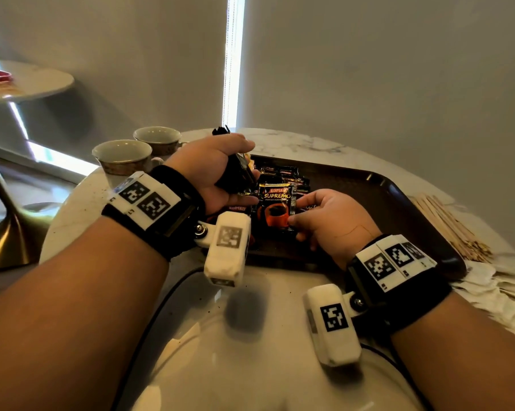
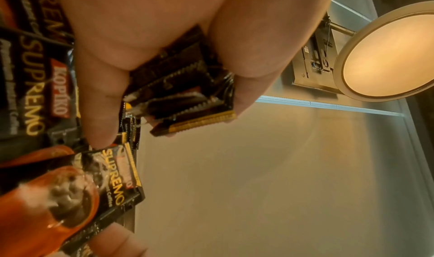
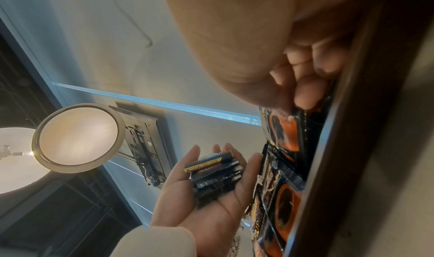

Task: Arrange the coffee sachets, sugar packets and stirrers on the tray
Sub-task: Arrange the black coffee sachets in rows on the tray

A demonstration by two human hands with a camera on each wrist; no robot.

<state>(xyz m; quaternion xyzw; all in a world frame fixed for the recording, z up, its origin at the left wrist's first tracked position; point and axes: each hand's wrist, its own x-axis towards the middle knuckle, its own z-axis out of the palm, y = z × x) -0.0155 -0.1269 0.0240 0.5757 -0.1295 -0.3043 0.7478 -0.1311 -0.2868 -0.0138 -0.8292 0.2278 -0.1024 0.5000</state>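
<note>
Your left hand (image 1: 212,170) is curled round a stack of coffee sachets (image 1: 237,173), held edge-up above the near-left part of the dark tray (image 1: 398,197), most likely so you can feed them out 1 at a time while the other hand does the laying down. Your right hand (image 1: 330,221) is low over the tray, its thumb and fingertips pinching the lower right edge of a single sachet (image 1: 275,206) that lies face-up on others, a grip that suits squaring it against its neighbours; the 2 hands sit close together but do not touch. More sachets lie spread on the tray behind it, so the coffee part looks well under way. The wooden stirrers (image 1: 452,229) and the pale sugar packets (image 1: 493,292) lie off the tray on the marble table (image 1: 294,143) to your right, apparently not yet dealt with. 2 cups (image 1: 123,154) stand at the far left, clear of the work. The head view gives you that whole layout but hides the inside of your left palm. The left wrist view shows the serrated ends of several sachets (image 2: 187,97) fanned between thumb and fingers, which tells you the bundle is loose and could slip if you relax. The right wrist view shows the same bundle (image 3: 213,175) resting across the open palm side of the left hand (image 3: 211,205), and your right fingertips (image 3: 305,94) pressed to the sachet just inside the tray's raised rim (image 3: 352,131), a detail the head view does not give
</note>
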